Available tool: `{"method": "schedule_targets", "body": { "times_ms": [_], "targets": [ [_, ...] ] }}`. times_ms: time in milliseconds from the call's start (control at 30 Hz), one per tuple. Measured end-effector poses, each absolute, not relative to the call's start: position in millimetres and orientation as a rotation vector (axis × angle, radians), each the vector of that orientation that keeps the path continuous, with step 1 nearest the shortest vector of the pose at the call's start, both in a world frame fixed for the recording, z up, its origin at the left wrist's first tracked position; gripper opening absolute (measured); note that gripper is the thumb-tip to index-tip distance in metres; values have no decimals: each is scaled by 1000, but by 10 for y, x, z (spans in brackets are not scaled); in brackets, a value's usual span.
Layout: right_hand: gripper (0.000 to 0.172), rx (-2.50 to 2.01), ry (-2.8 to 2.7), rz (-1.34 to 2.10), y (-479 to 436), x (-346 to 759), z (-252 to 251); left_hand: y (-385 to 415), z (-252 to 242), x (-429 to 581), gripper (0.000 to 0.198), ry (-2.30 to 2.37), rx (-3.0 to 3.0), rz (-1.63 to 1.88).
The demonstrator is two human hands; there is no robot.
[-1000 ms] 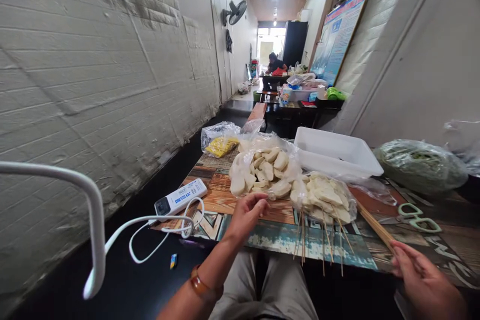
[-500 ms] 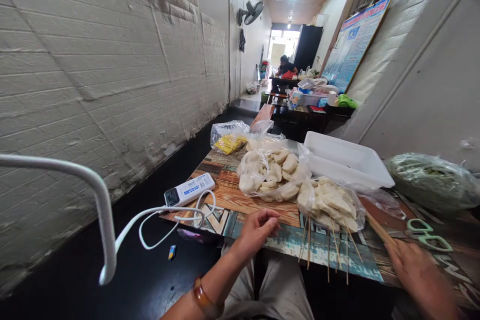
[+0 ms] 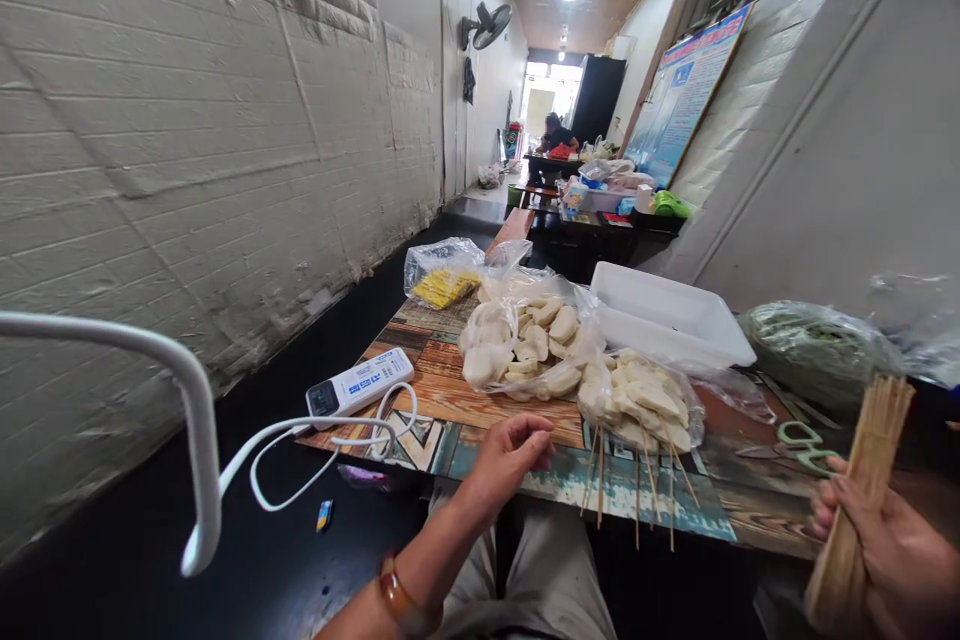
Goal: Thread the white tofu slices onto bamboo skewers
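My right hand (image 3: pixel 885 545) grips a thick bundle of bamboo skewers (image 3: pixel 862 480) upright at the lower right, off the table. At the table's near edge my left hand (image 3: pixel 510 455) rests with its fingers loosely curled and nothing visible in them. Just right of that hand, several loose skewers (image 3: pixel 637 485) lie fanned over the edge. Behind them are two clear bags of pale sliced pieces (image 3: pixel 525 345) (image 3: pixel 649 400).
A white tray (image 3: pixel 667 315), green-handled scissors (image 3: pixel 806 445), a bag of greens (image 3: pixel 817 345) and a bag of yellow food (image 3: pixel 442 285) lie on the patterned table (image 3: pixel 457 390). A white power bank with cable (image 3: pixel 360 385) sits left. A person sits far down the corridor.
My right hand has lifted the skewer bundle off the table and stood it upright. My left hand stayed at the table edge.
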State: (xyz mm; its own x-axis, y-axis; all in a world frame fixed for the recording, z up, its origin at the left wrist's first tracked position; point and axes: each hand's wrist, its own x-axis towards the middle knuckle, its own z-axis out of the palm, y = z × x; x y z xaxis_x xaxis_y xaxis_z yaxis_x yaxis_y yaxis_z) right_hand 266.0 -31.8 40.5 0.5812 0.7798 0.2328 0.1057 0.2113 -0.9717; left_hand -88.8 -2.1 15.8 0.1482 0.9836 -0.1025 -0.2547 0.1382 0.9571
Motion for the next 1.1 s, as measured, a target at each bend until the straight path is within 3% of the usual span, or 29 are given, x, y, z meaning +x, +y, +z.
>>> {"method": "schedule_targets", "body": {
  "times_ms": [33, 167, 600, 1100],
  "targets": [
    [23, -1191, -673, 780, -295, 2597, 437, -27, 173, -865, 44, 962, 1001, 1128],
    [33, -976, -568, 899, -284, 2181, 648, -37, 238, -772, 42, 928, 1069, 1094],
    [19, -747, -526, 954, -171, 1217, 759, -342, 459, -386, 11, 912, 1764, 1081],
    [16, -838, -628, 747, -486, 1021, 690, -431, 227, -267, 12, 1036, 2616, 869]
  ]
}}
